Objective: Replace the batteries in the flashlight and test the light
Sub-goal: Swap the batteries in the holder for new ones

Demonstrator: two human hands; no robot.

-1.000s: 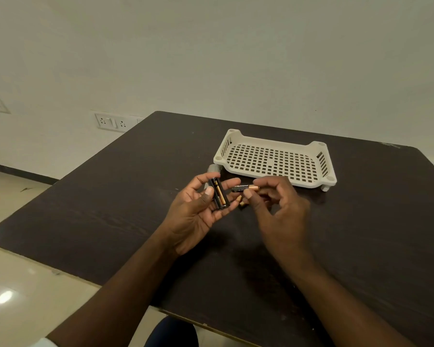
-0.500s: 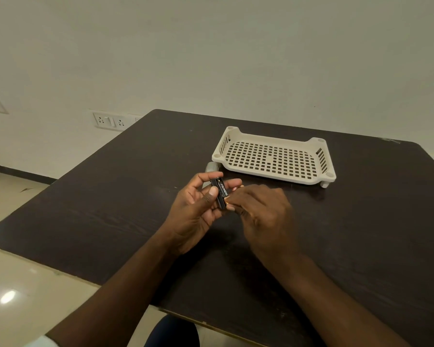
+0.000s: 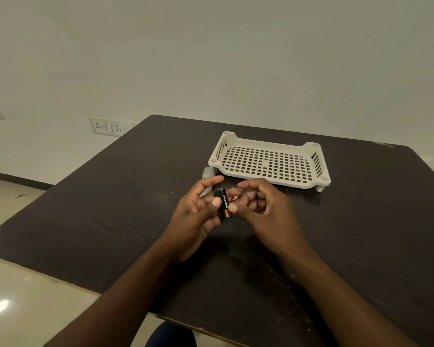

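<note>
My left hand [image 3: 193, 216] grips a small black battery holder between thumb and fingers, held above the dark table [image 3: 110, 209]. A black and copper battery [image 3: 224, 202] marked Duracell lies in the holder, facing up. My right hand [image 3: 266, 211] is curled beside it, its thumb tip pressed against the battery's lower right side. A copper-coloured bit shows between the right fingers and the holder. The grey flashlight body [image 3: 208, 174] lies on the table just behind my left hand, mostly hidden by the fingers.
A cream perforated plastic tray [image 3: 268, 144] stands on the table beyond my hands, with nothing in it. The table's near edge runs below my forearms. Wall sockets [image 3: 105, 126] sit on the wall at the left.
A second ago my right hand held a loose battery beside the holder. It brought the battery onto the holder, and its thumb now presses on it. My left hand has kept its grip.
</note>
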